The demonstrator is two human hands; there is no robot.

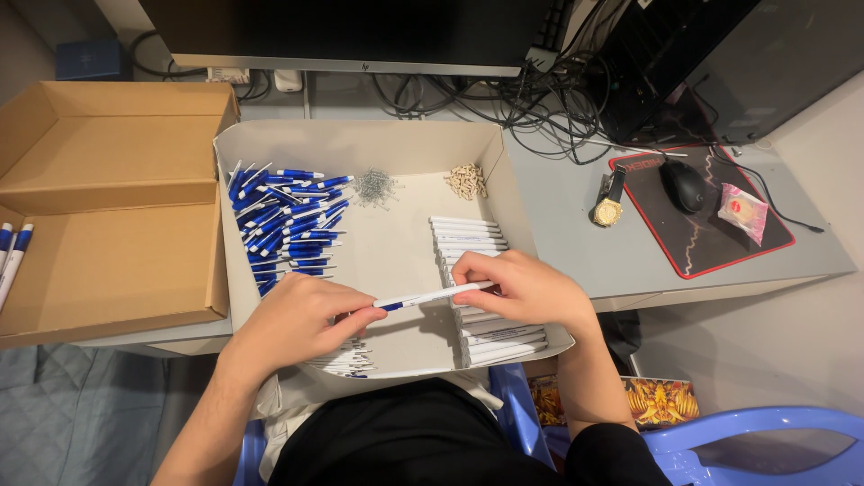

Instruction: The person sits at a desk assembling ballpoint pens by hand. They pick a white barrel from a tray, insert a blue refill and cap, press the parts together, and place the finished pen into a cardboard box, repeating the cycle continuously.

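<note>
Both my hands hold one white pen with a blue tip [430,297] over a shallow white box [360,144]. My left hand [301,319] pinches its blue end; my right hand [522,288] grips the white barrel end. In the box lie a heap of blue pen parts [283,220] at the left, a row of white barrels [472,238] at the right, a small pile of metal springs [375,187] and a pile of small beige pieces [466,181] at the back. Several thin pen refills [346,360] lie under my left hand.
An open brown cardboard box [108,207] stands to the left, with a few finished pens [11,252] at its left edge. To the right lie a wristwatch [609,202], a mouse [682,184] on a black-red pad and a pink packet [742,211]. A monitor and cables sit behind.
</note>
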